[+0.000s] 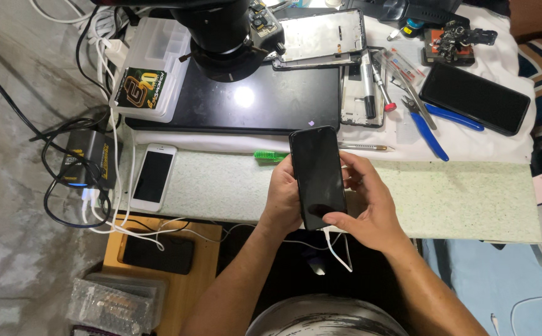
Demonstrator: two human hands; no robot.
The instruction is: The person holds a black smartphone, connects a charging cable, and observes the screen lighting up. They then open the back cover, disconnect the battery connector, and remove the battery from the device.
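Both hands hold a black smartphone (317, 177) upright above the near edge of the worktop (457, 199). The left hand (282, 202) is clamped along its left side; the right hand (364, 208) wraps the right side, thumb pressed near the lower end, where a white cable (336, 246) is plugged in. The phone looks fully assembled with a dark screen, so judging by this, closing up is done and powering or testing remains. Blue pliers (433, 124) lie beyond the right hand, a white phone (153, 176) well left of the left hand.

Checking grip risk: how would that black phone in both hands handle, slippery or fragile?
The black phone looks glossy, so probably slick. It's a thin rigid slab, likely stiff, and its glass could crack if dropped. The left hand and right hand clasp its edges.
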